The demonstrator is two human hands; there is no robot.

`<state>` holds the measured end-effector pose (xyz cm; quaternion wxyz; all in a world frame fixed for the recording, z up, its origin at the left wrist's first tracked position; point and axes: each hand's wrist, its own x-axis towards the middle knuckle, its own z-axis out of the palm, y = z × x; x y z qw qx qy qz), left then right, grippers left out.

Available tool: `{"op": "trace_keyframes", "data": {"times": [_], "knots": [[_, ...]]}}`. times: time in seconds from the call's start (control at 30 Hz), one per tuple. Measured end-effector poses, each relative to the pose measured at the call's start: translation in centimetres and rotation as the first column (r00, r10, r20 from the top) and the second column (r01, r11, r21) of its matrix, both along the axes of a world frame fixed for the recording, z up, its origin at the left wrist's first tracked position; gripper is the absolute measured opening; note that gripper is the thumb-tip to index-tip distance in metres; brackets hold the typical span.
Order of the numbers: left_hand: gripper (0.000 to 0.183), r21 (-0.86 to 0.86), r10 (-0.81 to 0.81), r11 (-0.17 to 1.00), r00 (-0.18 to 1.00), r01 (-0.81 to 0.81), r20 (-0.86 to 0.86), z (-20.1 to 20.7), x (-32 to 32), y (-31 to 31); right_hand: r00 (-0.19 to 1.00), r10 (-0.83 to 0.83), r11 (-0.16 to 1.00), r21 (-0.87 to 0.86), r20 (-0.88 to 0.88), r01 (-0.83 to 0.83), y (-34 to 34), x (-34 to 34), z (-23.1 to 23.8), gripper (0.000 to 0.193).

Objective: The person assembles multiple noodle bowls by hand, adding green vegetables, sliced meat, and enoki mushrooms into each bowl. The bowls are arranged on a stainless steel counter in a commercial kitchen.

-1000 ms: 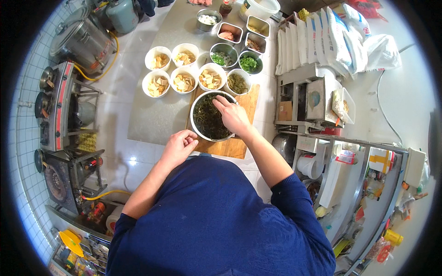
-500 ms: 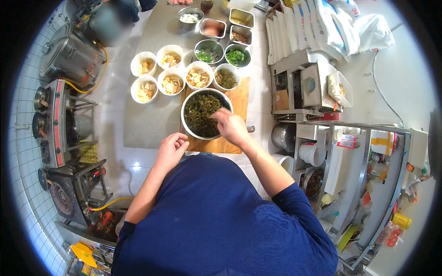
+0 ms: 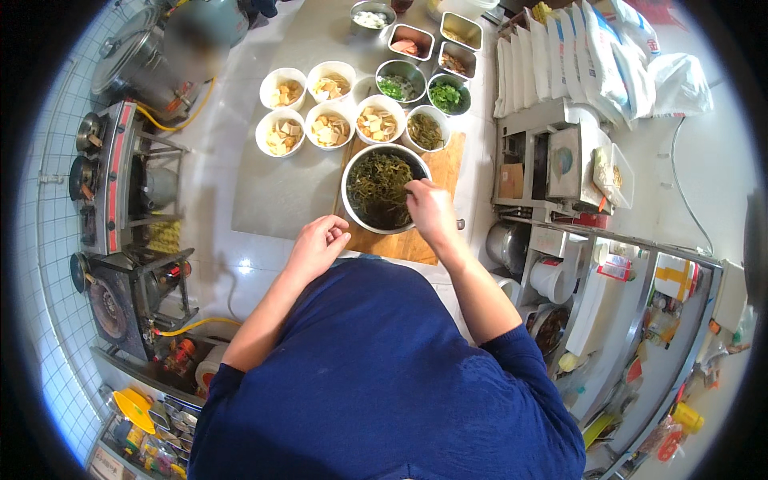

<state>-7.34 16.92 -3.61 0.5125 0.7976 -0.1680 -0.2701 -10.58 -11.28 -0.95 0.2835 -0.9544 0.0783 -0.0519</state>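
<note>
A large white-rimmed bowl point(image 3: 347, 210) stands near the front of a wooden cutting board point(image 3: 388, 246). Dark green shredded kelp point(image 3: 379, 178) fills much of it. My right hand point(image 3: 430, 210) is over the bowl's right rim, fingers pinched together at the kelp's edge; what is between the fingertips is hidden. Left of the bowl, by the table's front edge, my left hand point(image 3: 320, 242) hangs loosely curled, nothing visible in it. Just behind the large bowl is a smaller white bowl of kelp point(image 3: 426, 130). Beside it sits a white bowl of pale yellow cut pieces point(image 3: 378, 120).
Several more bowls of pale pieces point(image 3: 282, 136) stand left on the metal table point(image 3: 276, 196). Behind are metal bowls with chopped greens point(image 3: 446, 98) and rectangular tins point(image 3: 411, 42). Stoves point(image 3: 108, 180) line the left; shelves point(image 3: 608, 304) and stacked white sacks point(image 3: 576, 60) the right.
The whole view has shifted, so the table appears farther right and slightly higher. My right hand has moved from over the kelp toward the bowl's right rim. My left hand stays curled.
</note>
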Motion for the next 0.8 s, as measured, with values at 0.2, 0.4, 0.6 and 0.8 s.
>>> {"op": "trace_keyframes", "data": {"times": [0.2,0.4,0.6,0.8], "knots": [[0.018,-0.046,0.041,0.998,0.999,-0.041,0.008,-0.9,0.1,0.3,0.992,0.014,0.994,0.108,0.124,-0.027,-0.2,-0.1,9.6,0.024],[0.018,-0.054,0.017,0.998,1.0,-0.016,0.023,-0.7,0.7,0.5,0.96,-0.028,0.995,0.099,0.278,0.0,0.8,-0.2,15.5,0.026],[0.018,-0.083,-0.022,0.996,0.997,0.027,0.068,0.2,1.3,-0.2,0.911,-0.058,0.996,0.09,0.407,0.023,0.9,-0.2,20.7,0.031],[0.021,-0.186,-0.06,0.979,0.992,0.081,0.114,1.5,2.6,-1.5,0.8,-0.114,0.992,0.103,0.589,0.065,1.0,0.1,25.8,0.036]]}}
